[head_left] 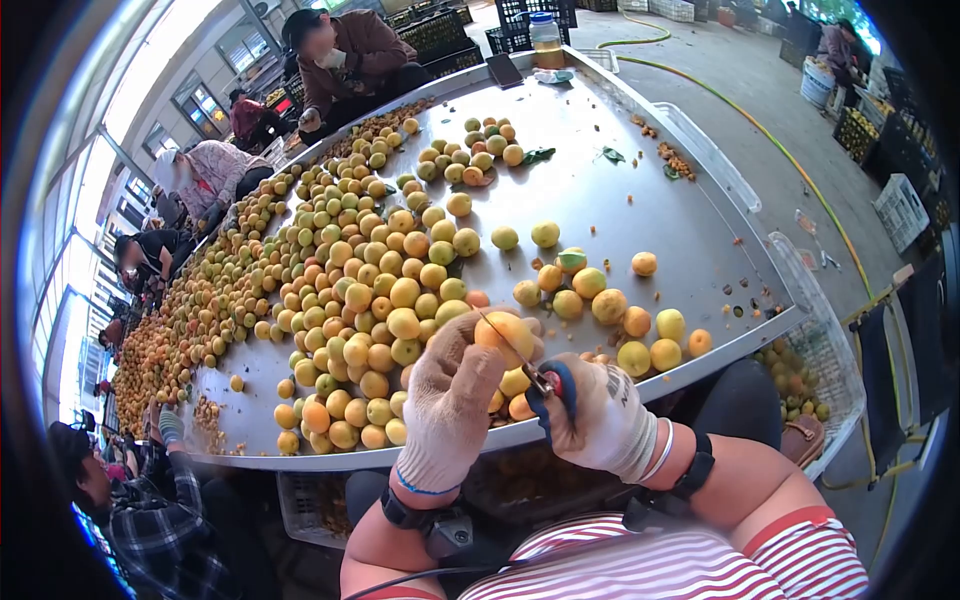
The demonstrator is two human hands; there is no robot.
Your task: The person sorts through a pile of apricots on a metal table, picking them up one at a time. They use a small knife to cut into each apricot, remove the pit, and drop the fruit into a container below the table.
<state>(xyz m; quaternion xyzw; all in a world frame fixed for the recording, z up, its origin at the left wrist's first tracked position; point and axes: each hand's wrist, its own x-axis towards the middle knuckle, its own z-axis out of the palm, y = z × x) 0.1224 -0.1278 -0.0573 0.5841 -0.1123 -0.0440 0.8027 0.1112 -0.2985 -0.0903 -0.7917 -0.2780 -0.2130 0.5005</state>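
Observation:
My left hand, in a pale knitted glove, is wrapped round a yellow-orange apricot at the table's near edge. My right hand, gloved too, is closed on scissors with dark blue and red handles. Their thin blade lies across the apricot, pointing up and left. Below the held fruit, several apricots lie close to both hands. A small group of apricots sits just beyond my right hand, and a large heap spreads away to the left.
The metal table has a raised rim. Fruit scraps lie along its right side. A crate of apricots stands at lower right. A jar and a phone rest at the far end. Other people sit along the left side.

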